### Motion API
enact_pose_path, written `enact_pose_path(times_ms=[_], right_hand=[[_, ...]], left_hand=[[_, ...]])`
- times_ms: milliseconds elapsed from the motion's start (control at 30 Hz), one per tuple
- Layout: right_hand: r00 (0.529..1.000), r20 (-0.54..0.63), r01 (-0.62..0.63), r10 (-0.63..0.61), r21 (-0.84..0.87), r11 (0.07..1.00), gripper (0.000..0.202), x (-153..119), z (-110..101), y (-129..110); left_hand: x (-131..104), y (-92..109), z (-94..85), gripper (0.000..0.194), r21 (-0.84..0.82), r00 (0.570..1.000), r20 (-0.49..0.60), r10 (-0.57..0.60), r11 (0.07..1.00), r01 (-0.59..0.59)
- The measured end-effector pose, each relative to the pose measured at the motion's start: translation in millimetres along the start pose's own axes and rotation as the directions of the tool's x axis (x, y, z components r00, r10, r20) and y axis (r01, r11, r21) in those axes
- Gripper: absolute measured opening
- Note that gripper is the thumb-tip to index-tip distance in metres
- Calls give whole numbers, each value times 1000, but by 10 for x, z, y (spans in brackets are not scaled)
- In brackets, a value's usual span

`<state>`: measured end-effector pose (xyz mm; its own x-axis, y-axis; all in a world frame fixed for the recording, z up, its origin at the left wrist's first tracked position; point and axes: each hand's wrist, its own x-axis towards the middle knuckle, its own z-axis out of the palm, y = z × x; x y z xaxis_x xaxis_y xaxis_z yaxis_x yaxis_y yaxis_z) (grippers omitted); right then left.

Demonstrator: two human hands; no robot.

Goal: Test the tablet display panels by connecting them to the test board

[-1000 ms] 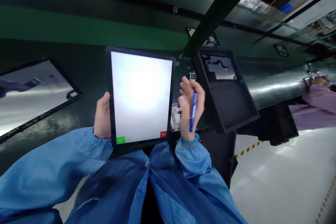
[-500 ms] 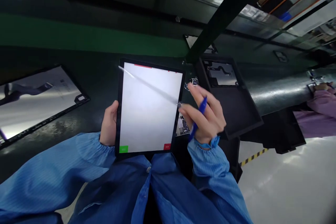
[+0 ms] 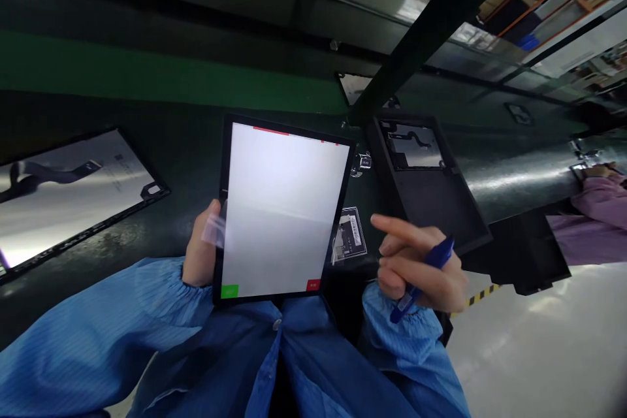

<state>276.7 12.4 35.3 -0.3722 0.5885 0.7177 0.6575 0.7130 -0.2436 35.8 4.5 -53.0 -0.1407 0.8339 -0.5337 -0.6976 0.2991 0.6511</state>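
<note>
My left hand (image 3: 200, 245) grips the left edge of a tablet (image 3: 287, 209), thumb at the front. Its lit screen is white, with red marks along the top, a green box bottom left and a red box bottom right. By the left thumb shows a blurred, see-through strip (image 3: 214, 230); I cannot tell what bears it. My right hand (image 3: 421, 264) is off the tablet's right side, index finger stretched out, with a blue pen (image 3: 431, 268) held among the curled fingers. Between the tablet and this hand lies a card-like piece with a printed label (image 3: 351, 235).
A dark tray (image 3: 435, 202) with a screen panel (image 3: 416, 145) stands right of a dark post (image 3: 421, 32). A small watch-like device (image 3: 362, 162) lies beside the tablet. Another panel with a flex cable (image 3: 78, 192) is at left. A person's purple sleeve (image 3: 592, 209) shows far right.
My right hand has moved right and down, away from the tablet's edge, with the blue pen. The clear streak across the screen is gone; a see-through strip now shows by my left thumb.
</note>
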Motion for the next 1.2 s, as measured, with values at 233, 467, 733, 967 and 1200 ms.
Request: enact_pose_path(times_ms=[233, 467, 733, 967, 1200], right_hand=[[971, 165, -226, 176, 375, 899, 25, 775, 630, 80], [925, 381, -180, -13, 468, 865, 59, 575, 672, 540], [931, 263, -365, 254, 621, 694, 53, 449, 1203, 920], [755, 392, -637, 526, 628, 446, 57, 233, 1740, 1099], [737, 432, -627, 519, 724, 288, 61, 190, 1753, 1133]], left_hand=[[85, -124, -66, 45, 173, 992, 30, -120, 978, 113], [58, -48, -25, 38, 169, 991, -5, -133, 977, 132], [46, 128, 61, 47, 14, 949, 40, -314, 950, 313], [150, 71, -68, 65, -39, 973, 70, -218, 975, 221], [163, 107, 3, 53, -99, 867, 165, -469, 867, 488]])
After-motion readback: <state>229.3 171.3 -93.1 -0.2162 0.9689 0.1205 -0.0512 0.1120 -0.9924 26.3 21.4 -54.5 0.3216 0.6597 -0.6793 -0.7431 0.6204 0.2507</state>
